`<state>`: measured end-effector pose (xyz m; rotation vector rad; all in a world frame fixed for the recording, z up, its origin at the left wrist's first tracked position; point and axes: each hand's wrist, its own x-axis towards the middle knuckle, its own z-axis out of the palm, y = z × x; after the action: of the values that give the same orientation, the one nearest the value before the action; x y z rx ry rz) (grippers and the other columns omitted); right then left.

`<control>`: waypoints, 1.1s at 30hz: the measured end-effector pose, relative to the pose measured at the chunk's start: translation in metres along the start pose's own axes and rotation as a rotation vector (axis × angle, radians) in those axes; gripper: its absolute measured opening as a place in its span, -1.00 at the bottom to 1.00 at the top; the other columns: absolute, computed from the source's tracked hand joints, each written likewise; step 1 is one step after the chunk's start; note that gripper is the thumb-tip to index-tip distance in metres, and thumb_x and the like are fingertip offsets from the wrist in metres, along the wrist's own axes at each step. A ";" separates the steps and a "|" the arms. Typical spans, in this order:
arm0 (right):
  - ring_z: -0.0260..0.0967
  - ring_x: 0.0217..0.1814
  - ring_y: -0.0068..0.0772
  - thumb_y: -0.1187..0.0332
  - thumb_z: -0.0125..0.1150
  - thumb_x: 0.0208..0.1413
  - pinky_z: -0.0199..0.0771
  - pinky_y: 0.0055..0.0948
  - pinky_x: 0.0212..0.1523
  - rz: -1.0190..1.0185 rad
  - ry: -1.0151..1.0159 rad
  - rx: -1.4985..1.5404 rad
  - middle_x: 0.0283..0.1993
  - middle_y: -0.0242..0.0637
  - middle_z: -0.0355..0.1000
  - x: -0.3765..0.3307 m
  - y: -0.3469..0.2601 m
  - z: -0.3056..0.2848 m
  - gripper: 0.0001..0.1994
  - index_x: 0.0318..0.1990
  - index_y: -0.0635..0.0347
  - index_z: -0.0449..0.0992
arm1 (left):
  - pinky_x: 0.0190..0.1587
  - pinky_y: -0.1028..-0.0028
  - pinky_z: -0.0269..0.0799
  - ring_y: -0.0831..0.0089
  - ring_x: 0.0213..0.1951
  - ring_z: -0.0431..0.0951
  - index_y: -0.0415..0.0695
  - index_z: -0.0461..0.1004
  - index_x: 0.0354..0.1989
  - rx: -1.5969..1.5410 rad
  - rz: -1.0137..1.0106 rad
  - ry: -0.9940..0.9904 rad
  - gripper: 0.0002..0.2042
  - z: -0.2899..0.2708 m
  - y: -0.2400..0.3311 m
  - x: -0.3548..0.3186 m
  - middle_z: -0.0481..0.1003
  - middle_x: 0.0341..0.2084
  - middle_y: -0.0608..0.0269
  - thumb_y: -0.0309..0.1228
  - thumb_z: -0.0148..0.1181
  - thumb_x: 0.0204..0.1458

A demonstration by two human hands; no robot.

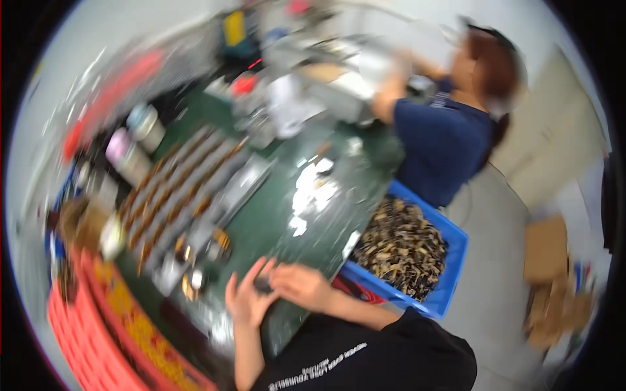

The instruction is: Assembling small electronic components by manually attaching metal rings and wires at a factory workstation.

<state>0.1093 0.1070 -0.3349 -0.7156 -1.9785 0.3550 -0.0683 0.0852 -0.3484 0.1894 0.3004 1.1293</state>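
Note:
My left hand (248,301) is raised over the near edge of the green table, its fingers spread and its thumb reaching toward the other hand. My right hand (303,287) meets it there, fingers pressed together in a pinch. A small dark patch shows between the hands; blur hides whether it is a held piece. Just beyond my left hand lie small black-and-gold parts (220,244) and another such part (193,285). Farther left, rows of brown-and-gold pieces (176,189) lie on a grey tray (244,186).
A blue bin (456,260) full of black-and-tan pieces (404,247) stands at my right. Red baskets (98,326) are at the left. Bottles (147,127) and clear plastic bags (257,124) stand on the green table (274,215). A person (443,124) in dark blue works across the table.

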 end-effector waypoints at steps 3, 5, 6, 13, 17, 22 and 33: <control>0.46 -0.17 -0.19 0.51 0.30 -0.13 0.53 -0.31 -0.17 -0.069 -0.061 -0.084 -0.19 -0.20 0.47 -0.001 0.000 -0.005 -0.78 -0.26 0.31 0.53 | 0.25 0.02 0.11 0.04 0.31 0.08 -0.33 0.02 0.29 0.086 -0.006 -0.035 -0.27 0.004 -0.005 0.009 0.09 0.27 -0.14 0.09 -0.31 0.15; 0.46 -0.18 -0.19 0.54 0.32 -0.17 0.53 -0.34 -0.19 -0.095 -0.101 -0.135 -0.20 -0.20 0.47 -0.001 0.003 -0.003 -0.77 -0.27 0.32 0.53 | 0.26 0.02 0.07 0.01 0.30 0.10 -0.31 0.03 0.29 0.004 0.002 -0.050 -0.28 -0.004 -0.008 0.013 0.10 0.27 -0.14 0.09 -0.31 0.16; 0.46 -0.18 -0.20 0.56 0.32 -0.19 0.53 -0.34 -0.19 -0.092 -0.113 -0.132 -0.20 -0.20 0.47 -0.004 0.005 -0.001 -0.76 -0.27 0.32 0.53 | 0.26 0.02 0.08 0.00 0.30 0.10 -0.30 0.03 0.29 -0.004 0.005 -0.069 -0.28 -0.005 -0.008 0.013 0.10 0.27 -0.14 0.09 -0.32 0.17; 0.45 -0.20 -0.22 0.63 0.32 -0.24 0.52 -0.37 -0.19 -0.093 -0.142 -0.125 -0.21 -0.23 0.47 -0.011 -0.002 0.005 -0.75 -0.29 0.29 0.54 | 0.25 0.06 0.15 -0.01 0.27 0.16 -0.31 0.05 0.28 0.031 0.026 -0.099 -0.29 -0.007 -0.011 0.008 0.11 0.25 -0.15 0.09 -0.37 0.18; 0.44 -0.18 -0.24 0.63 0.33 -0.24 0.51 -0.38 -0.18 -0.095 -0.146 -0.151 -0.20 -0.24 0.48 -0.011 -0.003 0.007 -0.74 -0.29 0.28 0.55 | 0.25 0.07 0.16 -0.01 0.27 0.16 -0.32 0.05 0.28 0.034 0.026 -0.109 -0.29 -0.008 -0.011 0.008 0.12 0.25 -0.15 0.09 -0.38 0.18; 0.44 -0.17 -0.23 0.63 0.32 -0.24 0.50 -0.37 -0.17 -0.076 -0.152 -0.145 -0.19 -0.24 0.48 -0.012 -0.002 0.008 -0.74 -0.29 0.28 0.55 | 0.25 0.08 0.16 0.00 0.26 0.17 -0.33 0.06 0.27 0.031 0.034 -0.111 -0.29 -0.008 -0.011 0.008 0.13 0.25 -0.14 0.09 -0.37 0.18; 0.44 -0.15 -0.23 0.62 0.31 -0.21 0.50 -0.35 -0.15 0.003 -0.193 -0.141 -0.18 -0.26 0.48 -0.011 -0.003 0.014 -0.77 -0.30 0.27 0.55 | 0.24 0.09 0.18 0.03 0.25 0.20 -0.37 0.07 0.26 0.062 0.047 -0.082 -0.33 -0.012 -0.010 0.008 0.16 0.23 -0.13 0.02 -0.38 0.21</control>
<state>0.1001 0.0986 -0.3476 -0.7988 -2.2015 0.2973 -0.0606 0.0884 -0.3641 0.2978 0.2590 1.1565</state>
